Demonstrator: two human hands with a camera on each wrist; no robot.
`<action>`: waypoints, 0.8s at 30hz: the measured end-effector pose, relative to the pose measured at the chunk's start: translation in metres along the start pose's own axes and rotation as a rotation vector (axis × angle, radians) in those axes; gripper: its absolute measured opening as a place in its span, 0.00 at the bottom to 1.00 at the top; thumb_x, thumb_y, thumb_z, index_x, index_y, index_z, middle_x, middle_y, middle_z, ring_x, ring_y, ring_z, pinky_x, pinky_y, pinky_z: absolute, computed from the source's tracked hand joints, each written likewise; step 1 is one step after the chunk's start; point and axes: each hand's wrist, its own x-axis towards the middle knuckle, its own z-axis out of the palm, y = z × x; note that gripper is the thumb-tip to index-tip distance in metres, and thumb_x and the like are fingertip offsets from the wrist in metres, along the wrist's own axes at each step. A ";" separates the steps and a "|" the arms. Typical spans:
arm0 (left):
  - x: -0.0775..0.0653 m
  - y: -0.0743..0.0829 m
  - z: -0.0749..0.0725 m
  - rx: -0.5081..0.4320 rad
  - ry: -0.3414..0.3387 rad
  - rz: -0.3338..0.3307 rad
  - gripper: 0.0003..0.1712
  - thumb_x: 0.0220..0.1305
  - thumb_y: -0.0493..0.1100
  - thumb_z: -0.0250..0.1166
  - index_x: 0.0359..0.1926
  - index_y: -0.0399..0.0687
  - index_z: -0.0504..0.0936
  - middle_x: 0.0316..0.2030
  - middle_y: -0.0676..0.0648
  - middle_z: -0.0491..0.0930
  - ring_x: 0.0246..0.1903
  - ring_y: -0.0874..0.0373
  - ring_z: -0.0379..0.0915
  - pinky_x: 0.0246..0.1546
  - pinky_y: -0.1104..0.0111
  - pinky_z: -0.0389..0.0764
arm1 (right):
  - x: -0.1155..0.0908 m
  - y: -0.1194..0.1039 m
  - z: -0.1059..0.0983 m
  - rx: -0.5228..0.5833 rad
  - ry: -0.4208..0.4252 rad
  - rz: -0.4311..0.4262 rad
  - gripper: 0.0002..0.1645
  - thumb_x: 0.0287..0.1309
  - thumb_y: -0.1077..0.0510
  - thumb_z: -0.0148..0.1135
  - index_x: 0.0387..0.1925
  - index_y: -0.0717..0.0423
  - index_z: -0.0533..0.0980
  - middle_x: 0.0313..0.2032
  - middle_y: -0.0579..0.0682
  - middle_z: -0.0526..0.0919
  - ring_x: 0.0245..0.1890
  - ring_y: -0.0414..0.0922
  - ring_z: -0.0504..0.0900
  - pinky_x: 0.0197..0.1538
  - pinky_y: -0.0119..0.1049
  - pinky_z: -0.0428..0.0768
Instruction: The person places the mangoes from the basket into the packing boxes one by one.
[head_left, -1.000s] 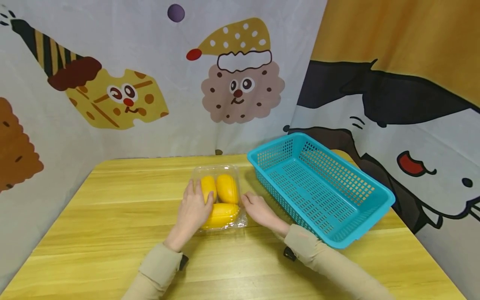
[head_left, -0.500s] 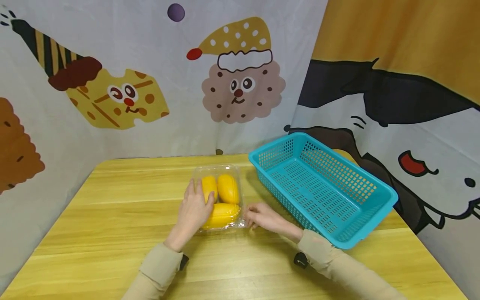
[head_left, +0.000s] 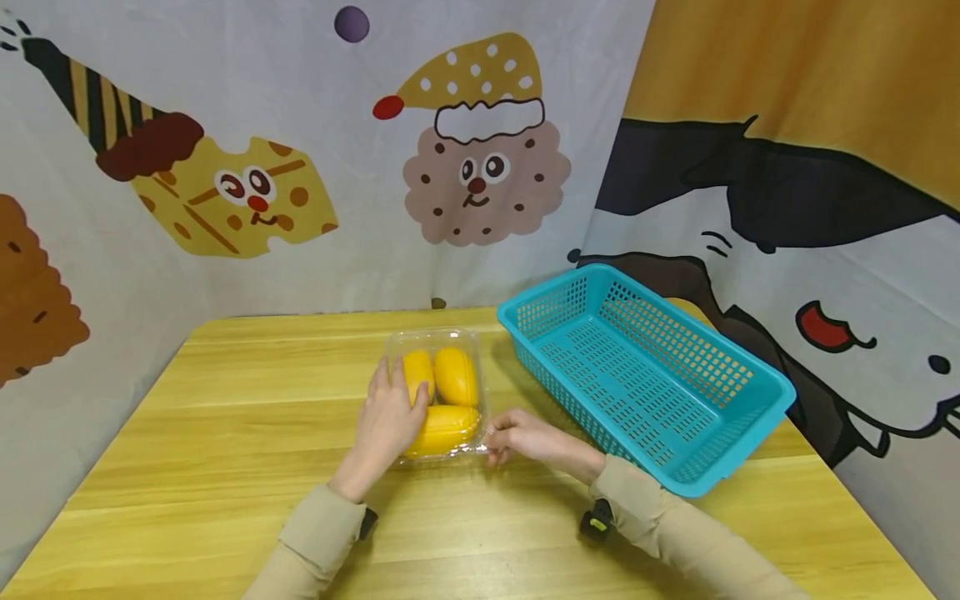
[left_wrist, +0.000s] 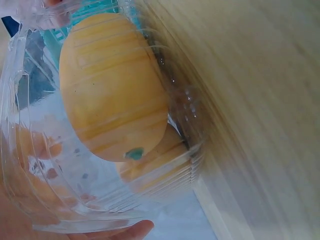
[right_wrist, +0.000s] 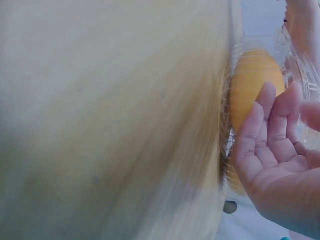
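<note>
Three yellow oval fruits, like mangoes [head_left: 456,377], lie inside a clear plastic clamshell box [head_left: 432,337] on the wooden table. My left hand [head_left: 387,421] rests on the box's left side, fingers extended and thumb spread over the top. At the near right corner my right hand [head_left: 521,435] pinches the box's edge between thumb and bent fingers; the exact contact is hard to make out. The left wrist view shows one mango [left_wrist: 115,85] with a small green spot, seen through the ribbed plastic. In the right wrist view, bent fingers [right_wrist: 247,135] partly cover another mango [right_wrist: 255,75].
A blue perforated plastic basket [head_left: 517,337] stands at an angle right of the box, close to my right forearm. The wooden table [head_left: 247,433] extends to the left and front. Behind it hangs a cloth backdrop [head_left: 300,75] with cartoon prints.
My right hand has shifted from the box's right side toward me, to its near right corner, with the fingers more bent. The left hand and the box have barely moved.
</note>
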 end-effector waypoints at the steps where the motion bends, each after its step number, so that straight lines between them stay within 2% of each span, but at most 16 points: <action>1: 0.000 0.000 0.000 -0.001 -0.001 0.000 0.39 0.69 0.53 0.50 0.68 0.26 0.55 0.68 0.23 0.51 0.64 0.28 0.57 0.59 0.42 0.70 | 0.000 0.000 0.000 -0.003 -0.001 -0.001 0.12 0.60 0.60 0.52 0.32 0.67 0.75 0.27 0.50 0.80 0.30 0.43 0.79 0.43 0.39 0.82; 5: 0.000 0.000 0.000 0.002 -0.002 0.001 0.39 0.69 0.53 0.50 0.68 0.25 0.55 0.68 0.23 0.51 0.64 0.27 0.56 0.58 0.42 0.71 | 0.000 0.000 0.001 0.008 0.001 0.000 0.13 0.60 0.59 0.52 0.33 0.68 0.75 0.26 0.49 0.80 0.29 0.43 0.79 0.43 0.41 0.83; 8: 0.000 -0.001 -0.001 0.006 -0.010 -0.001 0.39 0.69 0.53 0.49 0.68 0.25 0.55 0.68 0.23 0.51 0.65 0.27 0.56 0.57 0.42 0.71 | 0.000 -0.001 0.000 0.020 0.011 0.015 0.14 0.59 0.58 0.52 0.36 0.68 0.75 0.27 0.53 0.80 0.29 0.44 0.80 0.43 0.43 0.83; 12: 0.001 -0.001 -0.004 0.014 -0.034 -0.002 0.39 0.70 0.53 0.48 0.68 0.26 0.54 0.68 0.23 0.51 0.65 0.28 0.55 0.57 0.42 0.71 | 0.002 -0.005 -0.002 -0.006 0.075 0.045 0.14 0.59 0.58 0.50 0.38 0.67 0.74 0.31 0.58 0.81 0.30 0.46 0.80 0.42 0.42 0.84; 15: 0.002 -0.001 -0.007 0.020 -0.055 -0.002 0.40 0.70 0.53 0.49 0.68 0.25 0.54 0.68 0.22 0.51 0.65 0.28 0.55 0.57 0.42 0.71 | 0.005 -0.009 -0.003 -0.104 0.212 0.036 0.14 0.60 0.58 0.49 0.38 0.65 0.74 0.31 0.57 0.81 0.30 0.46 0.80 0.38 0.38 0.83; 18: 0.003 -0.001 -0.011 0.025 -0.084 -0.012 0.40 0.70 0.53 0.49 0.68 0.25 0.54 0.68 0.23 0.50 0.66 0.28 0.54 0.57 0.41 0.71 | 0.011 -0.015 -0.004 -0.287 0.407 -0.017 0.14 0.62 0.56 0.50 0.41 0.63 0.75 0.33 0.54 0.82 0.30 0.43 0.79 0.34 0.33 0.80; 21: 0.005 0.000 -0.017 0.027 -0.110 -0.022 0.40 0.69 0.53 0.50 0.68 0.26 0.54 0.69 0.24 0.48 0.67 0.29 0.52 0.58 0.40 0.70 | 0.014 -0.025 -0.005 -0.436 0.571 -0.103 0.15 0.62 0.55 0.52 0.44 0.61 0.76 0.34 0.53 0.82 0.31 0.43 0.79 0.33 0.32 0.78; 24: 0.008 0.000 -0.022 0.025 -0.129 -0.015 0.40 0.69 0.53 0.52 0.69 0.28 0.54 0.70 0.26 0.46 0.68 0.30 0.51 0.59 0.39 0.67 | 0.017 -0.037 -0.008 -0.512 0.670 -0.217 0.13 0.62 0.58 0.54 0.44 0.62 0.76 0.34 0.52 0.82 0.33 0.43 0.79 0.35 0.33 0.80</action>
